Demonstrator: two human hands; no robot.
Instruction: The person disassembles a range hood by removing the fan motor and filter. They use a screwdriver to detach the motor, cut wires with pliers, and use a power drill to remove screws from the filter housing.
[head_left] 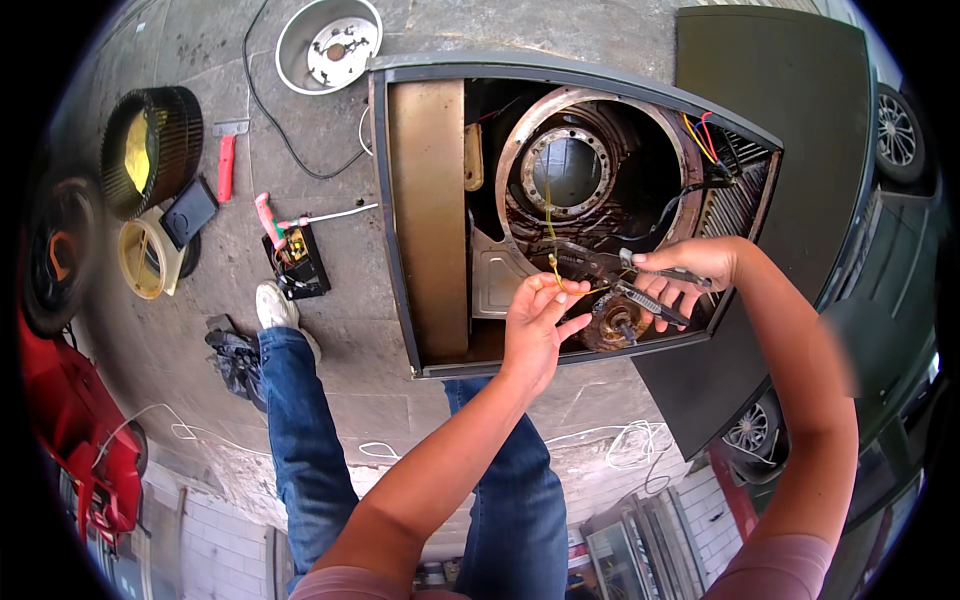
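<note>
My left hand (537, 325) pinches a thin yellow wire (548, 200) between thumb and fingers, over an opened metal appliance cabinet (425, 215). My right hand (690, 275) is wrapped round the dark handles of a pair of pliers (600, 268), whose jaws reach left toward the wire above my left fingers. Whether the jaws touch the wire I cannot tell. Behind the tool lies a rusty round housing (505, 165) with a ring of bolts inside. Below the pliers sits a greasy motor (615, 320) with a shaft.
Left of the cabinet lie an electrical box (297, 262), a red-handled scraper (226, 165), a drum-shaped fan wheel (150, 150) and a black plastic bag (235, 360). A metal drum (330, 45) stands beyond. At the right are a dark panel (775, 90) and a parked car (900, 130).
</note>
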